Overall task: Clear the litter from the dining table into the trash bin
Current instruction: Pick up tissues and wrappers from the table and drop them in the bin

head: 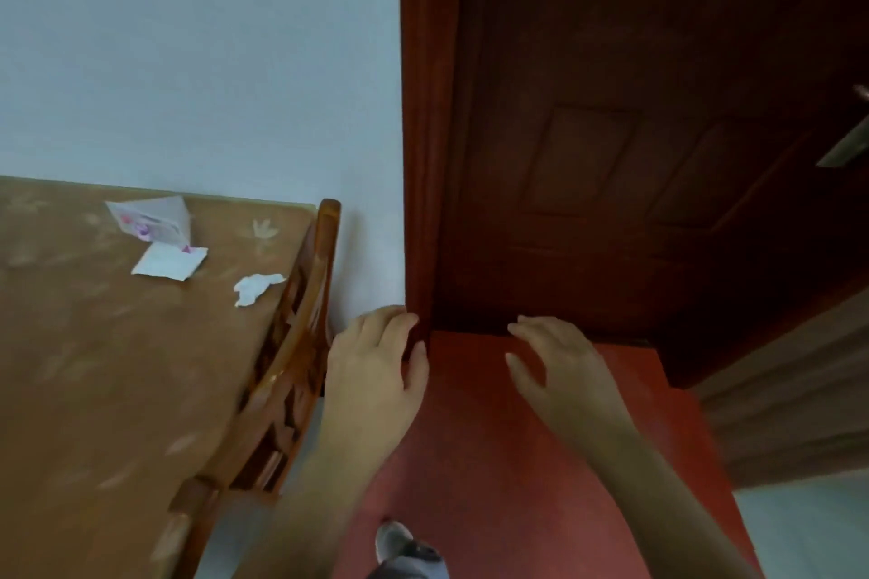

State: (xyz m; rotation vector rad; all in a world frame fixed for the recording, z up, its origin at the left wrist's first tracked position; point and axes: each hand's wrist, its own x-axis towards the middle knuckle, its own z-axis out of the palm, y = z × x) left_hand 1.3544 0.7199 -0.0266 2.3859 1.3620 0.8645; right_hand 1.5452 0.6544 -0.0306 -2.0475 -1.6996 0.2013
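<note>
While both hands hang in the air holding nothing, the left hand (371,367) sits just to the right of the wooden chair (301,343), its fingers loosely spread and lightly bent. The right hand (559,367) is further right of the chair, fingers apart and relaxed, palm down. Below them lies a red floor (493,461), with a grey shoe (399,541) at the bottom edge. The litter lies left of the chair on the brown counter (94,390): a crumpled tissue (256,288) closest to the chair's back, a white paper scrap (169,262) further left, and a folded paper (153,219) with pink print touching that scrap's far side. Right of the chair stands a dark red door (635,155).
</note>
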